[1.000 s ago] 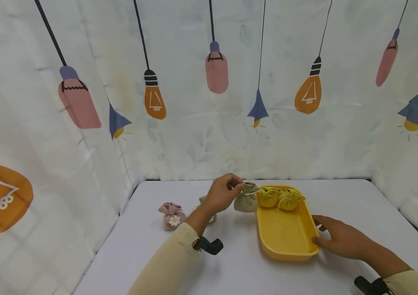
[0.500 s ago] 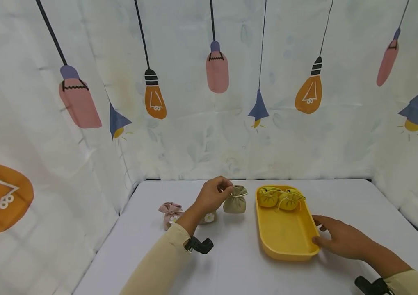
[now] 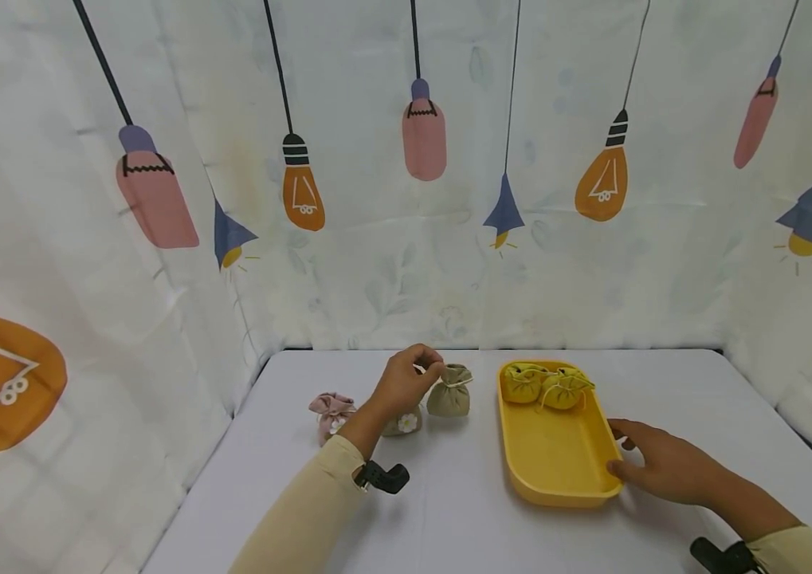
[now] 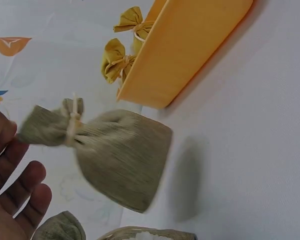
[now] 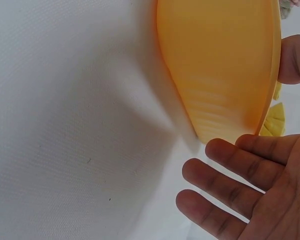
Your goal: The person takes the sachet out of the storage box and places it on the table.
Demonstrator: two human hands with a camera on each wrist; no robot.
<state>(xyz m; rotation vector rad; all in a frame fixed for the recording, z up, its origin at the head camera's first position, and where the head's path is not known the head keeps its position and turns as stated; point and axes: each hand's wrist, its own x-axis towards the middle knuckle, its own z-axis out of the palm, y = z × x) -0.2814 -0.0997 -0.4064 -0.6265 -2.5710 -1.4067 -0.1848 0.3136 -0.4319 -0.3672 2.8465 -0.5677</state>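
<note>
My left hand (image 3: pixel 406 383) pinches the gathered top of a sage-green drawstring pouch (image 3: pixel 450 397). In the left wrist view the pouch (image 4: pixel 125 155) hangs by one corner of its neck, its shadow lying apart from it. My right hand (image 3: pixel 664 464) holds the right rim of a yellow tray (image 3: pixel 556 470). The right wrist view has the thumb over the rim, the index finger at the outer wall (image 5: pixel 215 65), and the other fingers extended. Two yellow pouches (image 3: pixel 565 391) sit at the tray's far end.
Left of the green pouch, partly behind my left arm, stand a pink pouch (image 3: pixel 332 408) and a greenish-beige pouch with a white flower (image 3: pixel 404 422). The white tabletop (image 3: pixel 463 486) ends at a lamp-patterned curtain (image 3: pixel 377 271) behind and on both sides.
My left hand has carried the green pouch leftward, from beside the tray's far left corner to near the flowered pouch. My right hand and the tray have stayed put.
</note>
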